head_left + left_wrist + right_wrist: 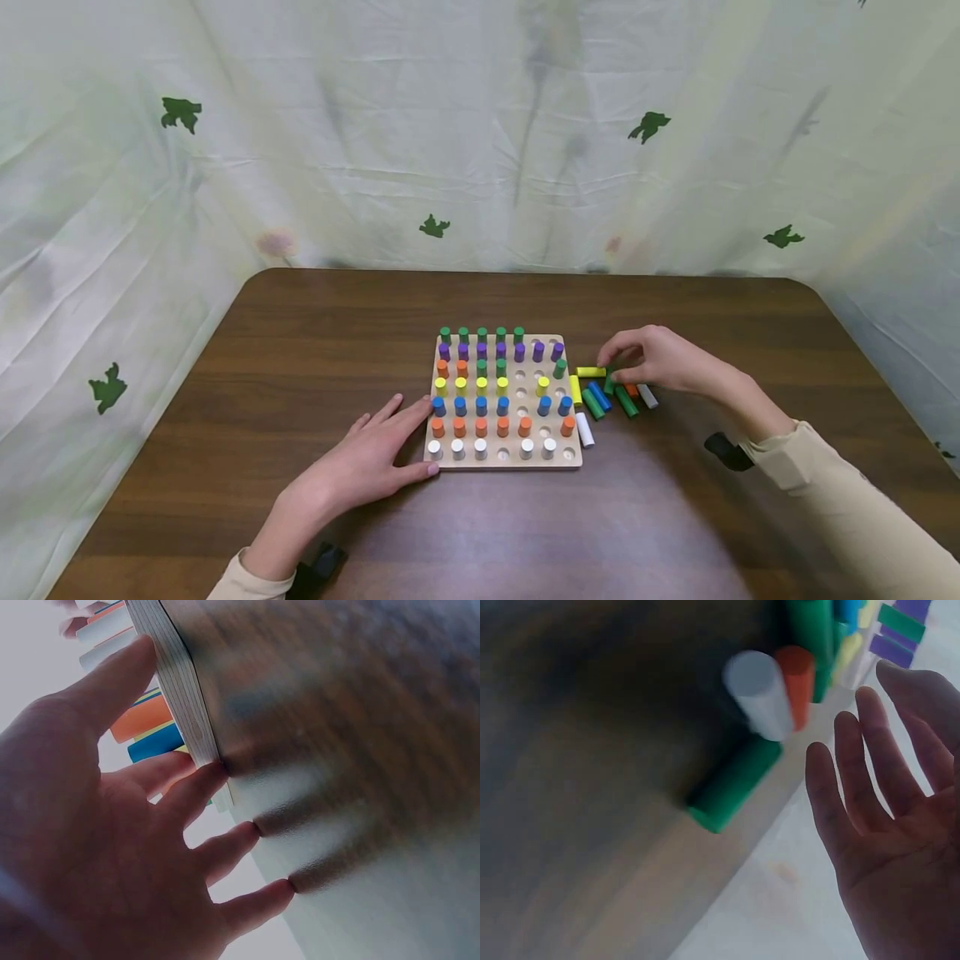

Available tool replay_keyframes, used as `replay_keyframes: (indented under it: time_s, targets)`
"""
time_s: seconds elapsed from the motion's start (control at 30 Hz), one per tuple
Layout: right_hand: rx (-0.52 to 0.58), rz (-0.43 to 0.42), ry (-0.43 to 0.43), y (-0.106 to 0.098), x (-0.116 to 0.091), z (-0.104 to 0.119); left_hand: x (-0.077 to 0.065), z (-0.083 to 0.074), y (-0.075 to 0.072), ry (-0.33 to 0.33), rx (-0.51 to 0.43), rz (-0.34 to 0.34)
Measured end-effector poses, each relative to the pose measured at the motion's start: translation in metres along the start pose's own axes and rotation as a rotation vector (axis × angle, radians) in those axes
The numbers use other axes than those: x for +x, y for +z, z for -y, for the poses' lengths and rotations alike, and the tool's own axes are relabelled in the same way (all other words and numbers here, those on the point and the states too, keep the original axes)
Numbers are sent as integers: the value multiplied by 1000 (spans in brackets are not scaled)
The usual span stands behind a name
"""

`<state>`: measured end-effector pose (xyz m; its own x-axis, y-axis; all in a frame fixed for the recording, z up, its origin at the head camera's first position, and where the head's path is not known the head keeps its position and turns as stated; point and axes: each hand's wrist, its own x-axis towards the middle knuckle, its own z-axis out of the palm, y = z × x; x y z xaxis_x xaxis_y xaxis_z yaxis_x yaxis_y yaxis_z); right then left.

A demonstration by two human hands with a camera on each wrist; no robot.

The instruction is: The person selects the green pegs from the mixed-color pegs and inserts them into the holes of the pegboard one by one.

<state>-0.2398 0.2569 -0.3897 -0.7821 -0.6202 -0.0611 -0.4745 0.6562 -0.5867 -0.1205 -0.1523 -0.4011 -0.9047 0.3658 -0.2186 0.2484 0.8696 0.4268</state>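
A wooden pegboard (491, 466) stands on the table with rows of upright coloured pegs, among them green pegs at the back and white pegs (480, 448) in front. My left hand (375, 467) lies spread at its left edge, thumb at the near corner. In the left wrist view, fingertips of the left hand (135, 817) touch the board's side and the tabletop. My right hand (656, 358) hovers over loose pegs right of the board, its fingertips close above a green peg (609, 382). The right wrist view shows the fingers of that hand (907, 802) loosely extended, nothing visible between them.
Beside the board lie loose pegs: a yellow peg (591, 372), a blue peg (600, 398), a grey-white peg (647, 396), an orange peg (632, 390) and several others. A brown table (337, 333) carries everything. A pale curtain (480, 125) with green leaf shapes hangs behind.
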Motion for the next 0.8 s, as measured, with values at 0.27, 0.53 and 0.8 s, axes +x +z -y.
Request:
replay_keyframes:
  time_s: [0.27, 0.53, 0.8]
  targets:
    - [-28, -1, -54, 10, -5, -9, 0, 1, 0, 1, 4, -1]
    - [-68, 14, -19, 15, -6, -11, 0, 2, 0, 10, 2, 0]
    - [-88, 10, -12, 17, -7, -11, 0, 1, -1, 5, -3, 7]
